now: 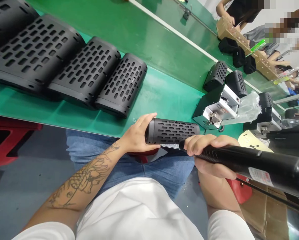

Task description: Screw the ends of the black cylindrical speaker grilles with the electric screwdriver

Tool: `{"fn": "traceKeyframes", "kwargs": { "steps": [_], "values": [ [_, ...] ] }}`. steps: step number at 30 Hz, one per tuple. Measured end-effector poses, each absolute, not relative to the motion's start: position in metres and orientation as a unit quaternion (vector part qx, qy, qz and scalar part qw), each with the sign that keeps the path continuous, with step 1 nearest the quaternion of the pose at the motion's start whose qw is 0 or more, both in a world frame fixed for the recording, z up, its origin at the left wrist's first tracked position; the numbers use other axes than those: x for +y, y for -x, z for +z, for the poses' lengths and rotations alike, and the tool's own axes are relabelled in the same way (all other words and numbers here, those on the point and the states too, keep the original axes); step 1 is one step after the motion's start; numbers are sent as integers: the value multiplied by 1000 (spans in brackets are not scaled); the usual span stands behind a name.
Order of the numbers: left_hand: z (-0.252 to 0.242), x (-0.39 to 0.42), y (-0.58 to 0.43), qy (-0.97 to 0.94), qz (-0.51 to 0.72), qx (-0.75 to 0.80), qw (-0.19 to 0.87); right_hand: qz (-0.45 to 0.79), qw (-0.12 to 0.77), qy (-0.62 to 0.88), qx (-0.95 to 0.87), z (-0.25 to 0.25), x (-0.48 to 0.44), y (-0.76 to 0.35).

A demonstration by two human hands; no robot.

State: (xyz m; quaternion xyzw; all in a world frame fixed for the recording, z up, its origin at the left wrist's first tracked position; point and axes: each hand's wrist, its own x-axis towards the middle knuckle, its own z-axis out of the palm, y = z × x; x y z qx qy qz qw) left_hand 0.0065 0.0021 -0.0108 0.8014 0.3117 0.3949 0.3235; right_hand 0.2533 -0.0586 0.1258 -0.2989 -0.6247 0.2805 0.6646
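Observation:
My left hand (139,135) grips the left end of a black perforated housing (174,131), thumb below and fingers over the top. This housing lies at the front edge of the green table. My right hand (211,150) is wrapped around a black electric screwdriver (254,163) with a white and red label and a cable. The tool's front end points left, close to the housing's lower right side; whether it touches cannot be made out. A silver and black screw feeder (218,106) stands just beyond the housing's right end.
Several like housings (81,68) stand in a row on the table (162,86) at left. More housings (216,75) and a second feeder (267,125) are at right. A red stool (11,140) is at lower left. Other people work across the line beside cardboard boxes (226,28).

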Motion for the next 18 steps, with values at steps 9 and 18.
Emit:
{"fn": "traceKeyframes", "kwargs": {
  "steps": [9,18],
  "values": [
    [-10,3,-6,-799,371,331,338,400,636,220,-622,121,-41,-259],
    [-17,4,1,-805,364,346,317,378,646,272,-604,109,-55,-254]
  ]
}}
